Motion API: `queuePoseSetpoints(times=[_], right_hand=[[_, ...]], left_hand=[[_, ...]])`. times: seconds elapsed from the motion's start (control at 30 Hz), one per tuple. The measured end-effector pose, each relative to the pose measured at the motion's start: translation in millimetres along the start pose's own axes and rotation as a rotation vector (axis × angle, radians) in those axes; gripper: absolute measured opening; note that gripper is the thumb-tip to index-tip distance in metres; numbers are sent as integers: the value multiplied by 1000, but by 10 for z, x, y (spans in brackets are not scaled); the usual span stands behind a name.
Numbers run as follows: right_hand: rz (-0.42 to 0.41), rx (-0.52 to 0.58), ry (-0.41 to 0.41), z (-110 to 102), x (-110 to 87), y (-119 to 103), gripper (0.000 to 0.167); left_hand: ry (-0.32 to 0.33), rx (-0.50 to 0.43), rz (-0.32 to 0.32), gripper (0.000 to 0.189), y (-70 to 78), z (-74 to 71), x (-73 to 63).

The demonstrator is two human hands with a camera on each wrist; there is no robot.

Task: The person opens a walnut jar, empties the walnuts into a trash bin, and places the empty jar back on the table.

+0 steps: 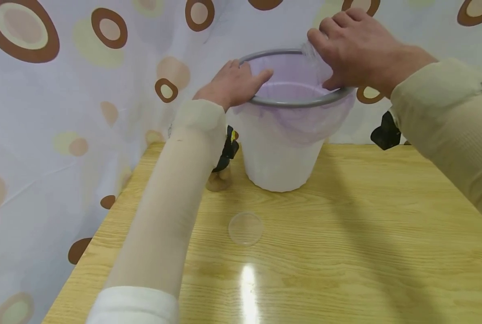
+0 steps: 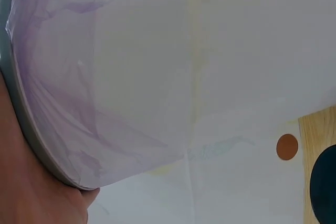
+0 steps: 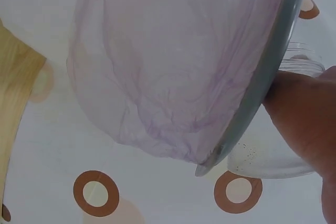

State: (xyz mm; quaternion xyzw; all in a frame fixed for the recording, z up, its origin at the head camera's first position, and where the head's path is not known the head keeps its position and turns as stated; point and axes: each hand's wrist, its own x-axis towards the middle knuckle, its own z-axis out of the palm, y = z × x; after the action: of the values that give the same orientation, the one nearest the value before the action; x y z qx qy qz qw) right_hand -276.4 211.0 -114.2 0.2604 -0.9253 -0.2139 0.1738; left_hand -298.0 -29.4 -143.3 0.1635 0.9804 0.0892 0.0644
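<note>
A white trash bin (image 1: 281, 157) with a grey rim ring (image 1: 293, 104) stands upright on the table, lined with a thin purple bag (image 2: 68, 103) folded over its rim. My left hand (image 1: 234, 85) grips the rim at the left, thumb extended over the opening. My right hand (image 1: 354, 49) holds a clear jar (image 3: 273, 156) at the bin's right side. The jar lies tipped sideways, its threaded neck (image 3: 304, 61) pointing left over the opening in the head view. Dark specks show on the jar's wall. Most of the jar is hidden behind my right hand in the head view.
A clear round lid (image 1: 245, 228) lies flat on the wooden table (image 1: 346, 252) in front of the bin. Left of the bin, a light-brown rounded object (image 1: 218, 181) is partly hidden by my left wrist. A patterned curtain (image 1: 103, 90) hangs behind and left of the table.
</note>
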Motion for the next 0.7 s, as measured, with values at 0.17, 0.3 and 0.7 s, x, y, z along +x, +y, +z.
queuePoseSetpoints(times=[0.17, 0.3, 0.7], right_hand=[[66, 153, 31, -35, -11, -29, 92], [85, 210, 63, -34, -59, -53, 92], [164, 293, 65, -51, -195, -78, 100]], left_hand=[[77, -78, -5, 86, -63, 46, 14], [147, -124, 5, 82, -88, 92, 26], [237, -228, 53, 77, -110, 115, -5]])
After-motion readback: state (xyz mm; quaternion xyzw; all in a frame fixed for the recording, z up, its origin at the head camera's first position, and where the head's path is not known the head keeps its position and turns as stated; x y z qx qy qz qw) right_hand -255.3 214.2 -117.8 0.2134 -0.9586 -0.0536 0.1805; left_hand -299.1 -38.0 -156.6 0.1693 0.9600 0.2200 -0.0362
